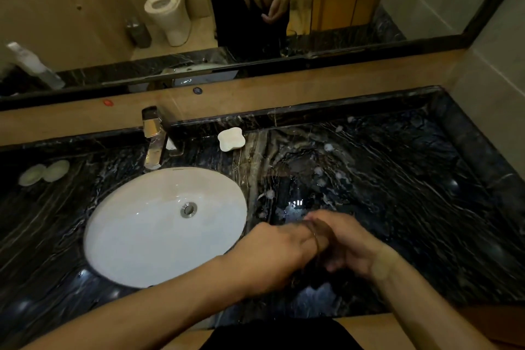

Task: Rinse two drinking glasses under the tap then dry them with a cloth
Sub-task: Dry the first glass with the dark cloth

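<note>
From my head view I look down on a dark marble tabletop (397,179), black with white and brown veins, glossy and spotted with water drops. A raised edge of the same stone runs along its back and right side. Set into it on the left is an oval white basin (136,236), smooth and shiny, with a round metal drain (188,210) near its middle. A squared chrome tap (154,138) stands behind the basin, its spout angled toward the bowl. Just right of the tap lies a white soap dish (231,139) with rounded, lobed corners. Two pale round discs (44,172) sit side by side at the far left of the tabletop. Above a tan ledge, a wide mirror (85,8) in a dark frame reflects my arms, a paper roll and a wooden door.

My hands meet over the tabletop, just right of the basin. A clear drinking glass (316,239) is between them, its thin rim faintly visible. My left hand (272,250) wraps its fingers around the glass from the left. My right hand (346,241) curls its fingers about it from the right, though blur hides exactly how they press.
</note>
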A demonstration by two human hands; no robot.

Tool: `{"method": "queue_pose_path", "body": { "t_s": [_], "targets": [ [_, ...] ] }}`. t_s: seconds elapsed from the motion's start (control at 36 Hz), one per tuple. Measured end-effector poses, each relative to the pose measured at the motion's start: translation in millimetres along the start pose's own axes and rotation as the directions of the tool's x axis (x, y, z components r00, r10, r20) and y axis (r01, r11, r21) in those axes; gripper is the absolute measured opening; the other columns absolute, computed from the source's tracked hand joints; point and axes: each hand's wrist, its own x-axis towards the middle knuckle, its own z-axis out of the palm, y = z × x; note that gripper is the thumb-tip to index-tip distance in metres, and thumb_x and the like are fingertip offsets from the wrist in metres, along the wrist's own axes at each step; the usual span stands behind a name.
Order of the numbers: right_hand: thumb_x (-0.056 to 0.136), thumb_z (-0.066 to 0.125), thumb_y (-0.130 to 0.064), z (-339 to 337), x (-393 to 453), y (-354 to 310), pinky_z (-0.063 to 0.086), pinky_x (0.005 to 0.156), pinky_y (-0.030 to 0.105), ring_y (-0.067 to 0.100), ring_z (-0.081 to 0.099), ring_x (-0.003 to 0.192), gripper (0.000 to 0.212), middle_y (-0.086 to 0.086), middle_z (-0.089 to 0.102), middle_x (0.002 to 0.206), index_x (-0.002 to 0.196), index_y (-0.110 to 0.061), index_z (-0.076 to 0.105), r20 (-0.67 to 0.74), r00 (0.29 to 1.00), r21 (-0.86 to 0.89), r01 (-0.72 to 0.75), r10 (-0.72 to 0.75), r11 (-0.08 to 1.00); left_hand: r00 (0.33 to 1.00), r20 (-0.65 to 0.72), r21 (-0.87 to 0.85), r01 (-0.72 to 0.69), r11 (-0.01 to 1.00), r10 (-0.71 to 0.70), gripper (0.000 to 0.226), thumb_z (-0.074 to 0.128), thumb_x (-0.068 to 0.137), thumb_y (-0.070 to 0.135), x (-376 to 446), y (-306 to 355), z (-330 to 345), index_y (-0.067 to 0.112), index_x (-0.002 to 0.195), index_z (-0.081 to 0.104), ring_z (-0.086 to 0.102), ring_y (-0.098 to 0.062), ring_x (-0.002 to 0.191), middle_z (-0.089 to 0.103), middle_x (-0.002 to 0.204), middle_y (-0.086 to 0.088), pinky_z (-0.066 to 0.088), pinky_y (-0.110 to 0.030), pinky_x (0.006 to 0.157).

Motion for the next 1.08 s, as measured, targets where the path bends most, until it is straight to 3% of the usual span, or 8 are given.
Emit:
{"method": "queue_pose_path", "body": {
  "t_s": [0.14, 0.31, 0.39, 0.5, 0.56, 0.78, 0.92, 1.08],
  "targets": [
    [0.097, 0.049, -0.047, -3.2, 1.5, 12.2, 0.047, 0.048, 0.025, 0.017, 0.063, 0.064, 0.035, 0.004, 0.068, 0.074, 0.104, -0.018, 0.068, 0.108, 0.989, 0.170, 0.082, -0.101, 0.982, 0.987, 0.049, -0.328, 0.163, 0.930, -0.155, 0.063, 0.064, 0.082, 0.021, -2.7, -8.5, 3.4, 0.036, 0.140, 0.046, 0.063, -0.017, 0.113, 0.058, 0.136, 0.009, 0.058, -0.037, 0.080],
    [0.091, 0.057, -0.029, 14.3, 11.9, 23.4, 0.052, 0.076, 0.029, 0.017, 0.065, 0.089, 0.021, 0.001, 0.072, 0.094, 0.100, -0.014, 0.068, -0.247, 0.796, 0.217, 0.602, -0.553, 0.769, 0.663, 0.569, -0.821, 0.426, -0.380, -0.486, 0.039, 0.071, 0.072, -0.016, 15.3, -0.2, -18.4, -0.002, 0.108, 0.068, 0.060, -0.018, 0.048, 0.067, 0.062, -0.007, 0.052, -0.028, 0.050],
    [0.089, 0.053, -0.029, 17.4, 12.9, 19.3, 0.050, 0.070, 0.022, 0.013, 0.064, 0.081, 0.023, 0.001, 0.070, 0.086, 0.088, -0.011, 0.068, -0.346, 0.723, 0.102, 0.662, -0.598, 0.742, 0.700, 0.480, -0.876, 0.412, -0.249, -0.528, 0.037, 0.074, 0.072, -0.015, 19.5, 5.9, -23.2, 0.000, 0.105, 0.069, 0.061, -0.013, 0.047, 0.067, 0.063, -0.001, 0.051, -0.026, 0.049],
    [0.096, 0.052, -0.028, 4.4, 10.3, 4.3, 0.044, 0.046, 0.025, 0.020, 0.058, 0.057, 0.026, 0.004, 0.061, 0.063, 0.078, -0.015, 0.065, -0.147, 0.968, 0.216, 0.232, -0.203, 0.948, 0.938, 0.039, -0.524, 0.313, 0.792, -0.344, 0.053, 0.075, 0.079, 0.016, 9.3, -1.7, -7.8, 0.033, 0.127, 0.058, 0.068, -0.011, 0.097, 0.069, 0.115, 0.009, 0.058, -0.033, 0.078],
    [0.096, 0.049, -0.037, -2.8, 5.0, 2.8, 0.039, 0.044, 0.022, 0.016, 0.053, 0.048, 0.027, 0.002, 0.054, 0.060, 0.082, -0.019, 0.063, 0.073, 0.996, 0.147, -0.054, 0.043, 0.988, 0.998, 0.061, -0.086, 0.031, 0.996, -0.026, 0.068, 0.066, 0.083, 0.018, 2.7, -10.9, -4.9, 0.035, 0.144, 0.041, 0.063, -0.021, 0.110, 0.057, 0.137, 0.005, 0.059, -0.037, 0.075],
    [0.073, 0.074, -0.060, -9.3, -6.1, 13.7, 0.054, 0.095, 0.034, 0.010, 0.064, 0.113, 0.052, -0.012, 0.068, 0.118, 0.119, -0.038, 0.061, 0.147, 0.888, -0.113, 0.452, -0.435, 0.885, 0.899, 0.236, -0.733, 0.414, 0.539, -0.369, 0.035, 0.078, 0.067, 0.012, -0.9, -18.1, -14.3, 0.011, 0.100, 0.067, 0.063, -0.013, 0.070, 0.070, 0.085, -0.002, 0.054, -0.034, 0.067],
    [0.071, 0.075, -0.057, -5.9, -12.4, 6.0, 0.045, 0.098, 0.026, 0.004, 0.040, 0.128, 0.103, -0.024, 0.033, 0.144, 0.150, -0.048, 0.009, 0.252, 0.782, -0.911, 0.391, -0.571, 0.133, 0.745, 0.496, -0.851, 0.519, -0.081, -0.447, 0.024, 0.075, 0.072, -0.013, 4.0, -17.7, -26.6, 0.005, 0.086, 0.070, 0.063, -0.016, 0.052, 0.071, 0.071, -0.007, 0.054, -0.029, 0.048],
    [0.064, 0.074, -0.048, -3.4, -13.0, 1.6, 0.050, 0.088, 0.033, 0.010, 0.058, 0.111, 0.090, -0.019, 0.051, 0.129, 0.139, -0.048, 0.026, 0.204, 0.772, -0.895, 0.395, -0.602, 0.205, 0.816, 0.384, -0.849, 0.496, 0.182, -0.432, 0.033, 0.083, 0.069, -0.005, 4.8, -14.1, -24.2, 0.010, 0.096, 0.071, 0.069, -0.012, 0.066, 0.074, 0.086, -0.004, 0.059, -0.031, 0.067]
  ]
}}
